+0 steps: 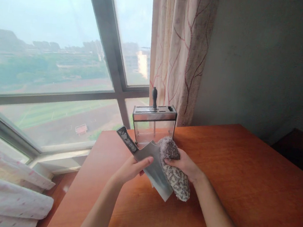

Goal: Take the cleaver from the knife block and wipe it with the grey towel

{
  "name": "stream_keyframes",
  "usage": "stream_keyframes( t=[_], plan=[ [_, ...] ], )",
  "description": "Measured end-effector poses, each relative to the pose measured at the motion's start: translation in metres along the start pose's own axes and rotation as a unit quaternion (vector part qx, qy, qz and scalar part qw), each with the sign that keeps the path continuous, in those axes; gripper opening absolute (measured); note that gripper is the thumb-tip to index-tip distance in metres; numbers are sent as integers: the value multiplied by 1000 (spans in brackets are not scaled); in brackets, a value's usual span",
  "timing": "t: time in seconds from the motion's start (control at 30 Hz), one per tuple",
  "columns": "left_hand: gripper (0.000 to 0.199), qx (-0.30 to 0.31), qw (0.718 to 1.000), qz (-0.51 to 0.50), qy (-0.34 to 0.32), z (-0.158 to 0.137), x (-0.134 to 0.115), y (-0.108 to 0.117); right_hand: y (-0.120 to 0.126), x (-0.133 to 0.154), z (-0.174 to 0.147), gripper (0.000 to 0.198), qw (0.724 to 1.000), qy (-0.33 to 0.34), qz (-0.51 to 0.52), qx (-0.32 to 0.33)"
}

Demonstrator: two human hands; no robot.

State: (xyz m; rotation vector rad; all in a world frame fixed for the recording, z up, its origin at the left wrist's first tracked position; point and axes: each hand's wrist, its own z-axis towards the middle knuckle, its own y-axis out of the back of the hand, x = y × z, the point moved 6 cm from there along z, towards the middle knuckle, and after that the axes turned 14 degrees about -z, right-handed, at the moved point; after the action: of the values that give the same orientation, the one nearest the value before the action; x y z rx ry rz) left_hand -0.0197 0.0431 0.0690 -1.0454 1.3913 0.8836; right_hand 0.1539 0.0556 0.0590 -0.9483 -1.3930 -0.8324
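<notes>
My left hand [134, 169] grips a cleaver [155, 172] by its broad metal blade, thumb on the near face and fingers behind. The cleaver's dark, patterned handle [127, 139] points up and to the left. In my right hand [185, 164] is a fuzzy grey-and-white cloth [176, 180], bunched up and lying along the blade's right edge. Part of the blade is hidden behind the cloth. Just beyond both hands stands a knife block [154, 114] with a metal top and clear sides; one dark knife handle [154, 97] sticks up from it.
All this is over a reddish-brown wooden table [232, 173]. Large windows [64, 63] stand at the left and ahead. A patterned curtain [180, 51] hangs behind the knife block, and another curtain [8, 195] hangs at the lower left. A grey wall [255, 67] rises on the right.
</notes>
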Motion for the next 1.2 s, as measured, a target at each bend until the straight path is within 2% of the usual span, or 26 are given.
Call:
stream_keyframes(
  t=[0.27,0.4,0.5,0.67,0.8,0.97,1.1,1.2],
  plan=[
    [38,96,994,-19,41,-5,7,-24,-7,7,-3,41,1000,18,-21,-3],
    [38,115,991,-28,55,-7,9,-32,-7,12,-3,40,999,34,-17,-28],
    [38,119,991,-21,61,-8,8,-32,-3,12,-2,35,997,42,-12,-63],
    [38,137,988,-13,63,-10,2,-32,17,5,-2,33,985,37,46,-161],
    [38,69,996,-47,44,-9,-5,-20,25,-2,-4,35,978,8,122,-170],
    [38,-44,995,-85,10,-8,-8,9,25,-13,-4,37,977,-48,173,-119],
    [36,-120,981,-135,-72,-3,-11,27,24,-16,-3,50,978,-52,185,-79],
    [39,-191,959,-148,-147,-1,-15,31,18,-15,-3,55,982,-45,169,-70]
  ],
)
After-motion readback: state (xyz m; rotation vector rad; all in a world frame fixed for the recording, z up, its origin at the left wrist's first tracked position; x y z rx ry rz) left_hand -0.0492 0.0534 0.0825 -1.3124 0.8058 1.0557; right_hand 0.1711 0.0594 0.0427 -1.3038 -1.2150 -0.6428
